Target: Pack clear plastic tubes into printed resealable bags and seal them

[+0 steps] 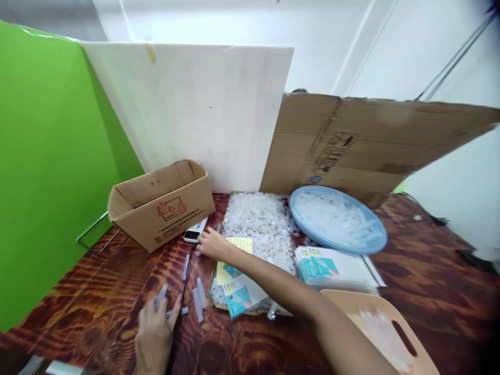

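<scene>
My left hand (153, 333) is at the front left of the table with its fingers bent around a clear plastic tube (161, 296). Another tube (180, 311) lies at its thumb. Reaching across to the left, my right hand (213, 245) has its fingers closed downward on a small clear tube (197, 253), partly hidden. Just beyond those fingers is a white handheld device (192, 233) with a black cable. Several more tubes (199, 298) lie between my hands. Under my right forearm are printed cards (239, 301) and a yellow sticker sheet (242, 244).
A cardboard box (167, 213) stands at the back left. A heap of small clear pieces (258, 216) fills the centre. To its right are a blue basin (377, 240), stacked white packets (344, 268) and a beige tray (394, 312). White and cardboard panels (351, 140) stand behind.
</scene>
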Demonstrator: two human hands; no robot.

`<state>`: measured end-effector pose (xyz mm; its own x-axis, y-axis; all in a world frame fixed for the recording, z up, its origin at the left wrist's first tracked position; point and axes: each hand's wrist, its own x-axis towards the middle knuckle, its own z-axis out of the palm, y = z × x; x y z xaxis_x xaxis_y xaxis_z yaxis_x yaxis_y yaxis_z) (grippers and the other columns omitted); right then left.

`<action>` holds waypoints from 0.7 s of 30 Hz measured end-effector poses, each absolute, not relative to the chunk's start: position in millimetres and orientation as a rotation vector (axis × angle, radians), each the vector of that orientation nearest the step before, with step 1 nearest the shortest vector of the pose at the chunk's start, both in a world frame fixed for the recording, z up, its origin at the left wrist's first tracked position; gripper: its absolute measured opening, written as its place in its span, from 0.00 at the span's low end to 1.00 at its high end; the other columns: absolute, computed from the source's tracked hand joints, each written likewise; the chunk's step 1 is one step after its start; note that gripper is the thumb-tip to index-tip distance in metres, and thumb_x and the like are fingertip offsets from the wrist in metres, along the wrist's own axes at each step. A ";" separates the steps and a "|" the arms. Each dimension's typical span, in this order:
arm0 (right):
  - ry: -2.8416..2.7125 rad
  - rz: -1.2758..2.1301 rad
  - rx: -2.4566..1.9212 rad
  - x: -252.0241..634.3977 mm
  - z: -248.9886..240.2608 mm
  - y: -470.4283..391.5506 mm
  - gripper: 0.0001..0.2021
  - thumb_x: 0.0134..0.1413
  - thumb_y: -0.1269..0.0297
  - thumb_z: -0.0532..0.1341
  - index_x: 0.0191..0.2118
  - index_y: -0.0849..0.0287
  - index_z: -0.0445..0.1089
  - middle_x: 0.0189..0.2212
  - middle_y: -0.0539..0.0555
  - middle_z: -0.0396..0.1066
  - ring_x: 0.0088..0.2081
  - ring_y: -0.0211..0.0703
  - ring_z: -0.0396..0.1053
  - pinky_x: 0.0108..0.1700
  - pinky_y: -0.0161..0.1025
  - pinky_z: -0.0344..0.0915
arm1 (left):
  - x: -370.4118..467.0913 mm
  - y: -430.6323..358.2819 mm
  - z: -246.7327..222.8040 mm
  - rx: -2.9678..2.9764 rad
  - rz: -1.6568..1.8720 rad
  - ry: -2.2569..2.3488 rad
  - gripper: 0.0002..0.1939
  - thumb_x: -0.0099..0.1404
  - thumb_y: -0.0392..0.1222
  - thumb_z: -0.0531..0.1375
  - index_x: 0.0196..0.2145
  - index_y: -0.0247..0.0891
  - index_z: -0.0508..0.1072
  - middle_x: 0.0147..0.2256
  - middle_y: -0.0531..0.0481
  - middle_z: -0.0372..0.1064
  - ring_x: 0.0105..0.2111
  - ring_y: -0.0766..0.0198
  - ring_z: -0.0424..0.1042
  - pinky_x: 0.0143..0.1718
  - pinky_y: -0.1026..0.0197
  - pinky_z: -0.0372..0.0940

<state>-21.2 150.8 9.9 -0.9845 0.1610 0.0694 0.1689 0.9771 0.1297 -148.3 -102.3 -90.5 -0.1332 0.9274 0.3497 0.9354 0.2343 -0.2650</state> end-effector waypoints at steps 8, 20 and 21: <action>-2.681 -0.381 -0.990 97.0 99.7 185.2 0.08 0.69 0.65 0.55 0.44 0.62 0.68 0.42 0.61 0.74 0.41 0.49 0.69 0.45 0.43 0.59 | -182.7 -93.0 -93.8 -1.614 -0.147 -2.209 0.22 0.68 0.30 0.52 0.50 0.48 0.79 0.55 0.42 0.67 0.44 0.50 0.70 0.29 0.59 0.66; -2.828 -0.218 -0.832 85.3 87.9 163.9 0.06 0.67 0.70 0.57 0.41 0.61 0.72 0.38 0.60 0.76 0.39 0.47 0.73 0.40 0.40 0.63 | -173.9 -47.8 -63.0 -1.494 -0.291 -2.349 0.21 0.73 0.53 0.52 0.50 0.37 0.75 0.50 0.39 0.69 0.44 0.52 0.71 0.39 0.57 0.65; -2.892 -0.173 -0.644 51.5 75.7 152.9 0.05 0.65 0.72 0.59 0.40 0.59 0.73 0.39 0.56 0.77 0.40 0.45 0.73 0.40 0.38 0.64 | -174.0 -55.3 -67.1 -1.546 -0.266 -2.334 0.20 0.73 0.52 0.52 0.51 0.38 0.75 0.52 0.39 0.68 0.46 0.50 0.70 0.42 0.55 0.65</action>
<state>51.5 152.9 75.7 -0.8913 0.4098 0.1938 0.4301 0.8996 0.0754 -174.0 -55.3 -67.1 -0.3578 0.8575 0.3697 0.9187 0.3942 -0.0250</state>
